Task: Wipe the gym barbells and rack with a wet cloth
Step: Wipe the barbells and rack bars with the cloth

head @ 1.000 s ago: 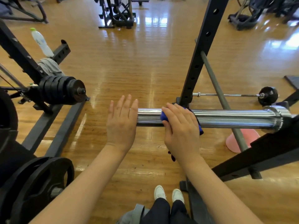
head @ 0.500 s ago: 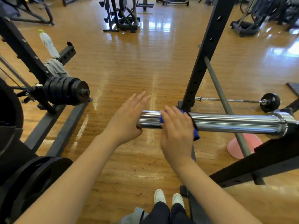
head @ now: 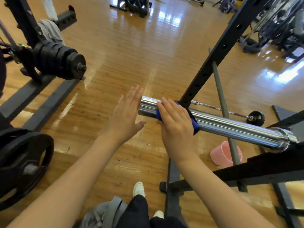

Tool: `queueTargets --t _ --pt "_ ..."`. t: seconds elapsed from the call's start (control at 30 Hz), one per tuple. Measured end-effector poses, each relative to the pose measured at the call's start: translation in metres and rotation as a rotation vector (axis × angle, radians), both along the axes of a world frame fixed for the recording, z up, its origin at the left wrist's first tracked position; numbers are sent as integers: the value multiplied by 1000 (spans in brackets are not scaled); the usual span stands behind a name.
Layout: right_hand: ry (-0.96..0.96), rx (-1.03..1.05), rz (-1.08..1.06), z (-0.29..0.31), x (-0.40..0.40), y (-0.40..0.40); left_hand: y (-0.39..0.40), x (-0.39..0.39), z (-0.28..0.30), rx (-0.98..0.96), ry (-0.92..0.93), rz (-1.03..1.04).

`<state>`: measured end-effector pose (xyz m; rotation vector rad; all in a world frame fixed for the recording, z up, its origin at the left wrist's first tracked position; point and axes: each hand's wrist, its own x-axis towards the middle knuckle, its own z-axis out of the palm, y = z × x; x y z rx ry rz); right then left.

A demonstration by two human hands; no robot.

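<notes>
Polished wooden gym floor (head: 125, 51) lies beneath us. Our left hand (head: 126, 116), fingers straight and apart, braces the end of the shiny chrome barbell sleeve (head: 230, 127). Just right, our right hand (head: 176, 127) presses a blue wet cloth (head: 195, 125) around the sleeve; everything rightward, including the black steel rack (head: 218, 51), looks unwiped.

1. Nothing readable is showing anywhere: no words, brands, numbers or signs.
2. The chrome barbell sleeve (head: 230, 127) is showing only glare.
3. The black weight plates (head: 24, 168) are looking unmarked, any lettering being too dark to tell.
</notes>
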<state>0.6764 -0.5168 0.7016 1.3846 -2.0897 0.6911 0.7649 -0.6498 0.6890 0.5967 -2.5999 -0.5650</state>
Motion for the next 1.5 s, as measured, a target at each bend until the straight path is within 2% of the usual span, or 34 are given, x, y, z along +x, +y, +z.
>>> queueTargets --t 0.13,0.23,0.4,0.53,0.67,0.87,0.97,1.03,1.1,1.17,1.23,1.3,1.4,1.5 --pt "-27 105 80 8 17 -32 1 1 -14 4 -3 4" --pt "-71 202 28 16 10 -11 -1 8 -20 -14 -7 15" --pt "-86 89 -112 10 5 15 -8 16 -26 -8 24 36" --pt "-16 116 15 16 18 -24 -4 7 -30 20 47 56" --pt "175 325 115 28 23 -68 0 3 -37 99 69 70" --pt "204 554 270 41 13 -45 -6 18 -41 26 62 67" --pt "97 459 308 41 8 -36 -13 28 -40 -4 66 75" --pt "-16 374 219 44 12 -41 -18 35 -40 -5 83 84" --pt "-67 375 85 45 15 -57 -21 37 -41 -6 97 95" --pt "61 478 62 43 17 -71 -21 35 -39 0 103 88" --pt "161 524 153 39 17 -69 -20 32 -36 -8 118 71" --pt "76 453 167 37 11 -47 -18 32 -34 -33 147 61" --pt "-119 263 25 34 -1 -5 -17 34 -31 -52 150 70" --pt "-177 212 -75 29 -12 19 -18 32 -29 -63 133 44"
